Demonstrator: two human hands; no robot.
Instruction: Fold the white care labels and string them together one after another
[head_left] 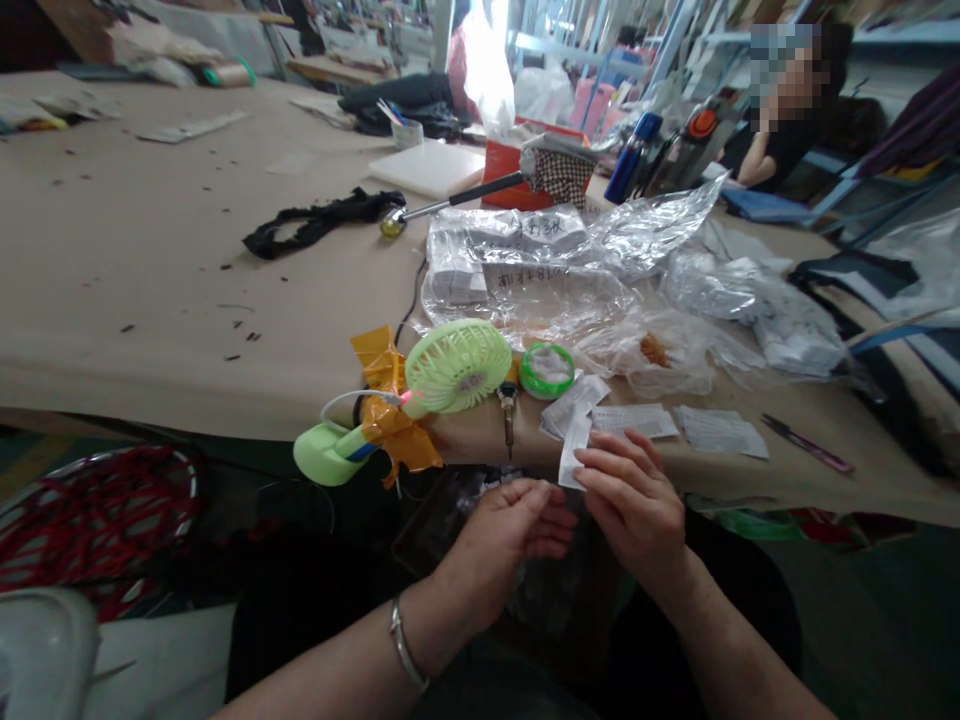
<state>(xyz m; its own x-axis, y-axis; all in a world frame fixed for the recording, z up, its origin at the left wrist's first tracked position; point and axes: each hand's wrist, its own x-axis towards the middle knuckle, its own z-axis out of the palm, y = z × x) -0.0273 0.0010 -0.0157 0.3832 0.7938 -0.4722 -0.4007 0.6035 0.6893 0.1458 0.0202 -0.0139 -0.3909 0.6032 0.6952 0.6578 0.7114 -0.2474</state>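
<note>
A small white paper label stands at the table's front edge, held at the fingertips of my right hand. Just left of it is my left hand, its thumb pressed toward the curled fingers; whether anything sits in that pinch is hidden. Beyond the hands, printed paper slips lie in small piles, with another stack to their right. A soldering iron points its metal tip toward me over the table edge. Close behind it is a round green tub with whitish material inside.
A green fan is fixed to the edge with orange tape. Clear plastic bags with paper bundles spread behind. A pen lies at right, black cloth at left. Bottles stand farther back; a person sits beyond.
</note>
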